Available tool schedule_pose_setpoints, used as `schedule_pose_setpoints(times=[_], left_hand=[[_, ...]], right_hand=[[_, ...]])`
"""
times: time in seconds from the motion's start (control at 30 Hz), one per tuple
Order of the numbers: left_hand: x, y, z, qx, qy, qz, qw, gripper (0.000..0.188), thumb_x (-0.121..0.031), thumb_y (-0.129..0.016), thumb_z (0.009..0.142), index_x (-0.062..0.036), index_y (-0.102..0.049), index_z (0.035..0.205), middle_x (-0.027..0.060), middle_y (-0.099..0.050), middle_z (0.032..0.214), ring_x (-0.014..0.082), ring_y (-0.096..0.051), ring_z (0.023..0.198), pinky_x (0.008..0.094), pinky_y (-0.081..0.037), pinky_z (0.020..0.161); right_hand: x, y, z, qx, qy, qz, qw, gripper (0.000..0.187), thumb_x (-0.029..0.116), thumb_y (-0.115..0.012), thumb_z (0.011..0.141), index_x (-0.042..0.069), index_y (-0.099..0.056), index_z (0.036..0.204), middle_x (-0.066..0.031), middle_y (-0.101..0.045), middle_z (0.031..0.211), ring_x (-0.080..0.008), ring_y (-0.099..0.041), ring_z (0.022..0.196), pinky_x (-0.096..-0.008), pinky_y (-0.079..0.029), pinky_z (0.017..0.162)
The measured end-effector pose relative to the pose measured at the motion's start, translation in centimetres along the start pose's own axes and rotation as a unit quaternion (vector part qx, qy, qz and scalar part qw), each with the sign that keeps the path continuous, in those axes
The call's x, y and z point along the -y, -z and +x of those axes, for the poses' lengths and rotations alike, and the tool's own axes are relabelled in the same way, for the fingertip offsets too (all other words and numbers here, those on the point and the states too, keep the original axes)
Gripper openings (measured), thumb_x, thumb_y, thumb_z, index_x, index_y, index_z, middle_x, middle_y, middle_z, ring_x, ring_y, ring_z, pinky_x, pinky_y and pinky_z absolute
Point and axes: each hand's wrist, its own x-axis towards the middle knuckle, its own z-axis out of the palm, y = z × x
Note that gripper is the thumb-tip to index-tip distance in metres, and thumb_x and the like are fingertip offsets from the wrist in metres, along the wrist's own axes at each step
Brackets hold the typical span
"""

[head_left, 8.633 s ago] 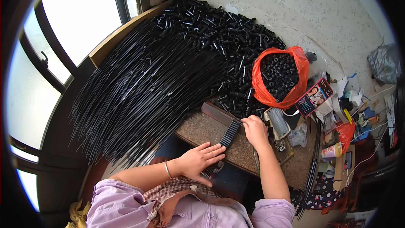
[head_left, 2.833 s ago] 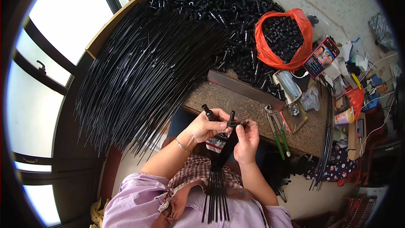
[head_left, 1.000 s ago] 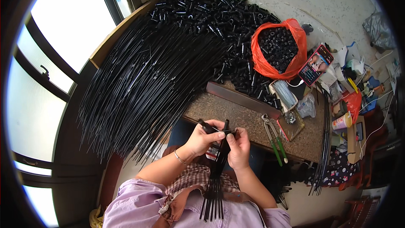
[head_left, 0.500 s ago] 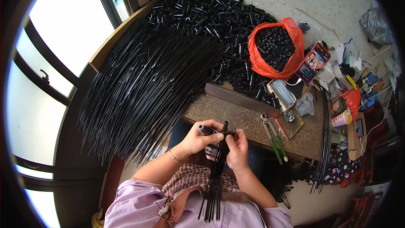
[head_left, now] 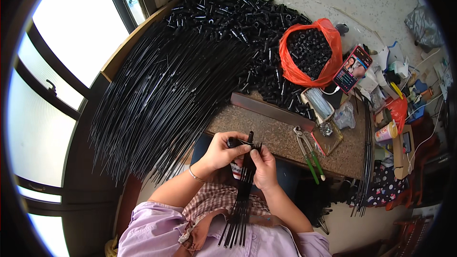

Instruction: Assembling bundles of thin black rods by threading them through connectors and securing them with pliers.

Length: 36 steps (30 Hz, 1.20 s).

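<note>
By the table (head_left: 271, 131), left hand (head_left: 220, 153) is clasping a tube (head_left: 232, 142), fingers curled; right hand (head_left: 265, 168) is pinching rods (head_left: 243, 191)!

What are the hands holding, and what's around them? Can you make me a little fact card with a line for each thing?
Left hand: holds a black tube
Right hand: pinches thin black rods near their top ends
Rods: lower ends fanned out
Table: green-handled pliers, long bar
Red bag: open, with small black parts inside
Phone: screen lit, white cable attached
Heaps: rod pile, tube pile
</note>
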Motion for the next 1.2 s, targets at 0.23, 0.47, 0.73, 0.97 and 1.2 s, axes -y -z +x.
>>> schedule_pose_setpoints(times=[0.23, 0.47, 0.73, 0.97, 1.2], left_hand=[[0.6, 0.3, -0.2, 0.014, 0.04, -0.118, 0.992, 0.016, 0.001, -0.055, 0.066, 0.0044, -0.05, 0.08, 0.0058, -0.049, 0.054, 0.0123, -0.048, 0.044, 0.0226, -0.042, 0.039], [-0.4, 0.9, -0.3, 0.072, 0.03, -0.083, 0.993, 0.012, -0.001, -0.057, 0.065, 0.0043, -0.052, 0.075, 0.0076, -0.05, 0.064, 0.017, -0.051, 0.051, 0.0282, -0.043, 0.045], [-0.2, 1.8, 0.5, 0.228, -0.038, -0.069, 0.97, 0.013, -0.004, -0.061, 0.062, 0.0033, -0.053, 0.069, 0.0055, -0.05, 0.067, 0.012, -0.049, 0.064, 0.0221, -0.039, 0.057], [-0.6, 2.4, 1.9, 0.231, -0.073, 0.106, 0.964, 0.011, -0.004, -0.06, 0.063, 0.0015, -0.053, 0.068, 0.0034, -0.051, 0.066, 0.0112, -0.048, 0.063, 0.0216, -0.037, 0.059], [0.6, 2.2, 2.7, 0.273, -0.076, 0.056, 0.957, 0.012, -0.005, -0.061, 0.062, 0.0016, -0.052, 0.067, 0.004, -0.049, 0.066, 0.0125, -0.047, 0.064, 0.0229, -0.037, 0.058]], right_hand=[[0.2, 0.6, 0.2, 0.056, 0.01, -0.023, 0.998, 0.019, 0.018, -0.046, 0.077, 0.003, -0.046, 0.088, -0.0075, -0.053, 0.072, -0.0169, -0.054, 0.06, -0.0269, -0.046, 0.052], [0.5, 0.8, 0.0, 0.089, -0.071, 0.022, 0.993, 0.021, 0.022, -0.049, 0.074, 0.005, -0.047, 0.086, -0.0115, -0.054, 0.07, -0.0211, -0.054, 0.06, -0.0329, -0.047, 0.05], [1.2, 1.2, -0.6, 0.158, -0.111, 0.048, 0.98, 0.02, 0.022, -0.051, 0.073, 0.005, -0.048, 0.083, -0.0114, -0.053, 0.069, -0.0198, -0.053, 0.061, -0.0314, -0.046, 0.051], [1.5, 1.7, 0.0, 0.102, -0.136, 0.083, 0.982, 0.017, 0.018, -0.051, 0.073, 0.005, -0.05, 0.084, -0.0124, -0.054, 0.072, -0.0207, -0.054, 0.062, -0.0323, -0.046, 0.055], [1.6, 2.7, 0.2, 0.106, -0.152, 0.11, 0.977, 0.018, 0.015, -0.055, 0.069, 0.003, -0.052, 0.081, -0.0124, -0.055, 0.073, -0.0209, -0.053, 0.064, -0.0304, -0.044, 0.059]])
